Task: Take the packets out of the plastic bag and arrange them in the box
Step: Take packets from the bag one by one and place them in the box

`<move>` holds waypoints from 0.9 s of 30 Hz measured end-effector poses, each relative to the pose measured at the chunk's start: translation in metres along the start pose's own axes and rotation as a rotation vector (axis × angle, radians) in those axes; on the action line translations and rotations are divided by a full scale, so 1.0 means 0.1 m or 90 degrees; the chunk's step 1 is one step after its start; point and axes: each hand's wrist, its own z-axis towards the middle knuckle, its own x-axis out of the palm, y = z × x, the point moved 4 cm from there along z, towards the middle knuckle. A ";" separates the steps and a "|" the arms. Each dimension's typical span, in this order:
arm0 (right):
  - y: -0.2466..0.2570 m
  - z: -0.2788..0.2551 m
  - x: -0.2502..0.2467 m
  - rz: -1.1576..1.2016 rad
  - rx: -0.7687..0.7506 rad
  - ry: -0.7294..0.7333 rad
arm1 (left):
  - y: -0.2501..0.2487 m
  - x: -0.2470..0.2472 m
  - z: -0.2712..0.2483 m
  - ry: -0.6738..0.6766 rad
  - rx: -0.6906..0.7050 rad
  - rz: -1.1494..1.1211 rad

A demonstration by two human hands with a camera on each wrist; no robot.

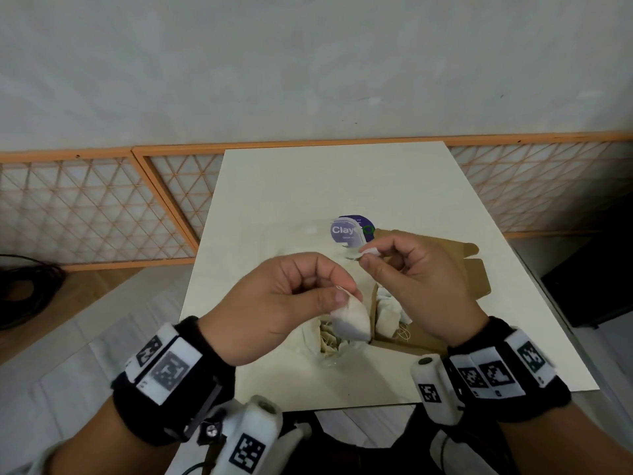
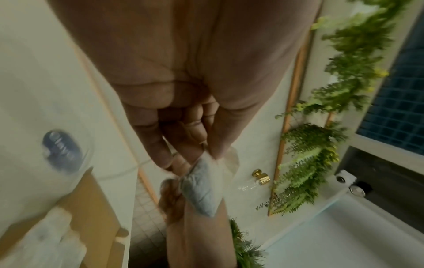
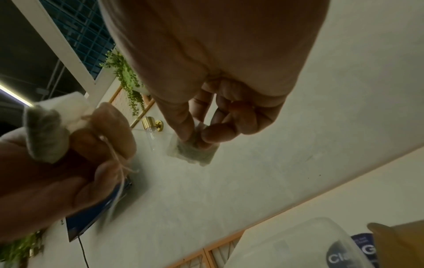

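Above the open box [image 1: 428, 303], your left hand [image 1: 274, 303] and right hand [image 1: 418, 279] each pinch a packet [image 1: 352, 318], seemingly to part them before placing.

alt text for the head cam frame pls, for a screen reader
Two raised hands each pinch a small white packet: the left hand holds a packet, the right hand a smaller one. Below them on the cream table lie a clear plastic bag and an open cardboard box with packets inside.

The left hand [image 2: 183, 101] pinched a small grey-white paper packet [image 2: 201, 188] at its fingertips; below-left lay a blurred brown cardboard box [image 2: 91, 204], perhaps holding white packets.
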 end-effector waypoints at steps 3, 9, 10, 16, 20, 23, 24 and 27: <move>-0.12 -0.05 0.02 -0.011 0.007 0.053 | -0.19 -0.13 -0.02 -0.023 0.040 0.047; -0.04 -0.18 0.08 0.102 -0.035 0.154 | -0.31 -0.44 0.07 -0.105 0.051 0.061; -0.01 -0.18 0.08 0.161 -0.033 0.155 | -0.26 -0.47 0.09 -0.111 0.041 0.067; 0.19 -0.11 0.03 0.420 0.041 0.103 | 0.04 -0.34 0.09 -0.093 -0.012 0.067; 0.20 -0.01 0.02 0.434 0.098 0.013 | 0.11 -0.23 0.02 -0.070 -0.030 0.135; 0.21 0.03 0.00 0.421 0.119 -0.030 | 0.02 -0.23 -0.04 -0.105 -0.008 0.193; 0.22 0.04 0.00 0.411 0.122 -0.037 | -0.02 -0.23 -0.06 -0.119 0.011 0.194; 0.25 0.04 0.02 0.367 0.109 -0.046 | -0.15 -0.19 -0.07 -0.145 0.072 0.153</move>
